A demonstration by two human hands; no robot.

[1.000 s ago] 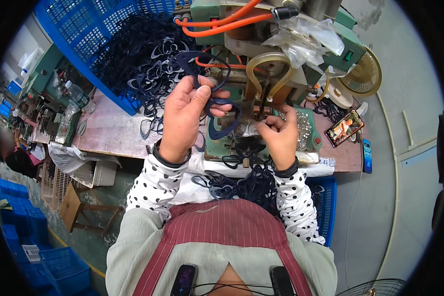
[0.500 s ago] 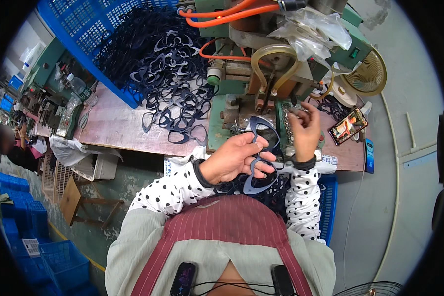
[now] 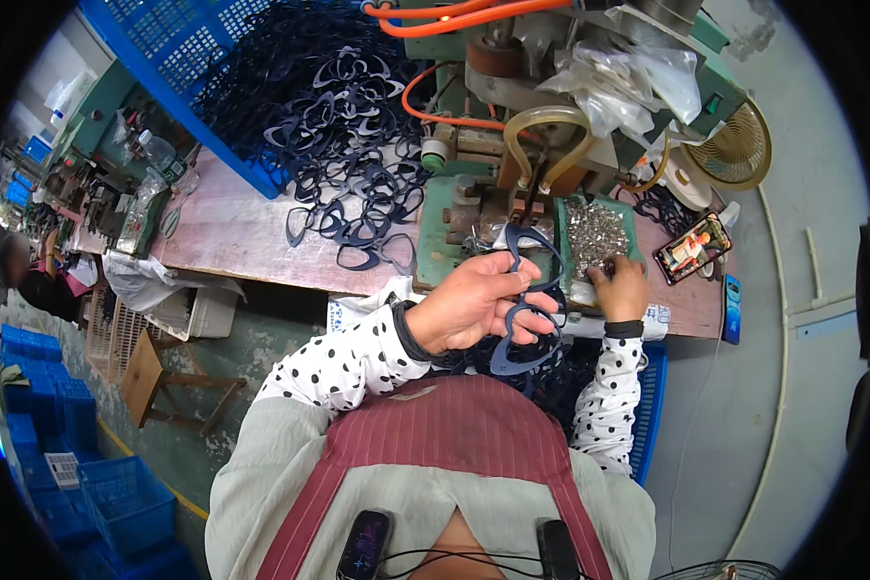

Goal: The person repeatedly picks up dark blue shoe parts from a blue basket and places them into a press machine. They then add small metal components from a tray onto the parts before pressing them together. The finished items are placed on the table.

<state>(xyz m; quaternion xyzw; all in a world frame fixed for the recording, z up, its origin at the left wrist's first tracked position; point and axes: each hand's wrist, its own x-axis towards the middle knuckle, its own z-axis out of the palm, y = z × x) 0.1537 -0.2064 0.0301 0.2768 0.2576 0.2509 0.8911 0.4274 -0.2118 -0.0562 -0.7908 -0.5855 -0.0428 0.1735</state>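
Left hand [image 3: 474,307] is raised, fingers [image 3: 532,307] curled shut in a grip; right hand [image 3: 621,288] reaches forward, palm down, fingers bent, both sleeved forearms angled inward.

navy frame [image 3: 530,329], polka-dot sleeve [image 3: 343,362]

We see a phone with a lit, colourful screen [image 3: 690,248] lying at the workbench's right end, a small dark screened device [image 3: 362,543] clipped at our chest, crumpled clear plastic bags [image 3: 619,82] atop the green machine, and a white label [image 3: 63,469] on a blue crate lower left.
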